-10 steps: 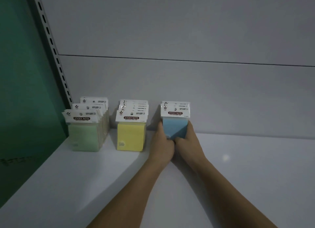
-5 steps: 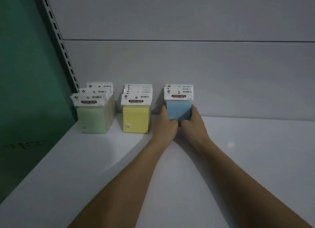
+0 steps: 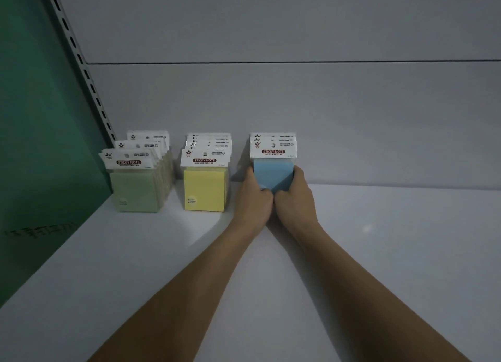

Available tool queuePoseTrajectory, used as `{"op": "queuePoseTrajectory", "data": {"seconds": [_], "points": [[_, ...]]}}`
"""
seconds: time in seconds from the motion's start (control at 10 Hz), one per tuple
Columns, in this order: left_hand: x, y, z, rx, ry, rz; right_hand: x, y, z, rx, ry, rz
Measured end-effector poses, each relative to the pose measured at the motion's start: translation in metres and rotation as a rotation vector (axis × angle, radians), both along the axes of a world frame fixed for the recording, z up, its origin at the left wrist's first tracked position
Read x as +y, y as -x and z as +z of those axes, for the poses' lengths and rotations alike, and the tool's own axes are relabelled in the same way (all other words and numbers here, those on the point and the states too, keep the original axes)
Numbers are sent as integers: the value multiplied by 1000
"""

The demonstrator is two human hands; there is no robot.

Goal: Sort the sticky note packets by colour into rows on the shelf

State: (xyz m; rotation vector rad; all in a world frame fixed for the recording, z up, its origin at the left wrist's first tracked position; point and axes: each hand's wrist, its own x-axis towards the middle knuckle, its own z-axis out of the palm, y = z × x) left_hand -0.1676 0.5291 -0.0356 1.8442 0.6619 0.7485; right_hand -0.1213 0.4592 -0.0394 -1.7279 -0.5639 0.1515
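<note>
Three rows of sticky note packets stand upright on the white shelf (image 3: 379, 253) against the back panel. The green row (image 3: 135, 191) is at the far left, the yellow row (image 3: 204, 189) is in the middle, and the blue row (image 3: 273, 176) is to the right of it. Each packet has a white "STICKY NOTE" header card. My left hand (image 3: 254, 199) presses the left side of the blue packets and my right hand (image 3: 295, 199) presses the right side. The two hands meet in front and hide the bottom of the blue row.
A slotted metal upright (image 3: 81, 71) and a green side panel (image 3: 35, 145) close off the left end of the shelf. The grey back panel (image 3: 352, 117) rises behind the rows. The shelf surface stretches to the right of the blue row.
Both hands have stayed clamped on the blue packets, which remain against the back panel. Only the camera view has shifted a little.
</note>
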Motion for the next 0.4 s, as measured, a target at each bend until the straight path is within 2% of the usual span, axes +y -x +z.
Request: {"op": "queuePoseTrajectory", "data": {"seconds": [0.3, 0.4], "points": [[-9, 10, 11, 27, 34, 5, -10, -4, 11, 86, 123, 9], [-20, 28, 7, 7, -29, -19, -27, -6, 25, 44, 189, -113]]}}
